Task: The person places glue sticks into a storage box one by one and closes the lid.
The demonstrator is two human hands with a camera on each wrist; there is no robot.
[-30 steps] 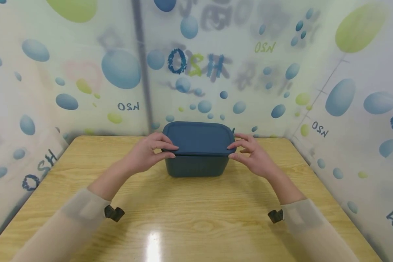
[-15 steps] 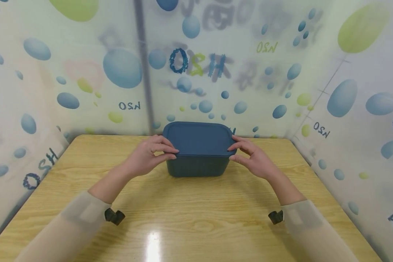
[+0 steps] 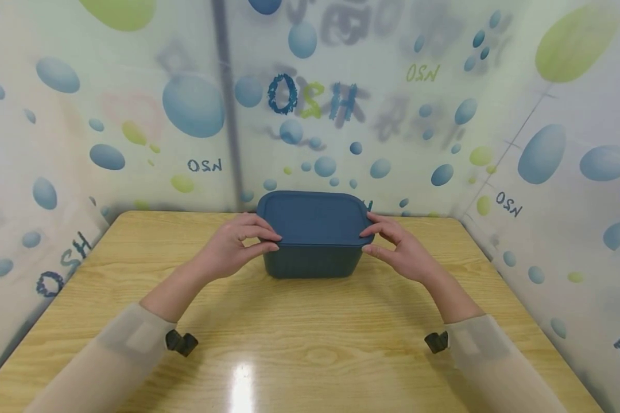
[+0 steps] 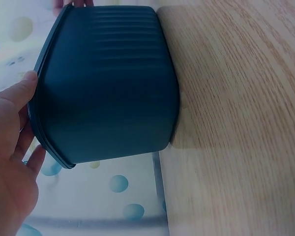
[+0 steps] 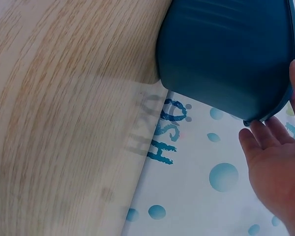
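A dark blue-green storage box (image 3: 312, 262) stands at the back of the table, with its flat blue lid (image 3: 317, 218) lying level on top. My left hand (image 3: 232, 244) pinches the lid's front left corner, thumb at the front rim and fingers over the top. At the opposite corner my right hand (image 3: 400, 246) holds the lid the same way. In the left wrist view the box's ribbed wall (image 4: 120, 49) shows, and the lid's rim (image 4: 51, 147) sits close along the top edge. The right wrist view has my fingers (image 5: 265, 135) at the rim. The box's inside is hidden.
The wood-grain table (image 3: 310, 332) reaches forward to a patterned backdrop (image 3: 413, 149) just behind the box. Backdrop panels also rise along the left and right sides. Small black devices (image 3: 182, 342) are strapped at both sleeve cuffs.
A second ago the lid's front edge sat slightly raised, with a thin gap on the left; now it lies flush on the box. Both hands have stayed at its corners.
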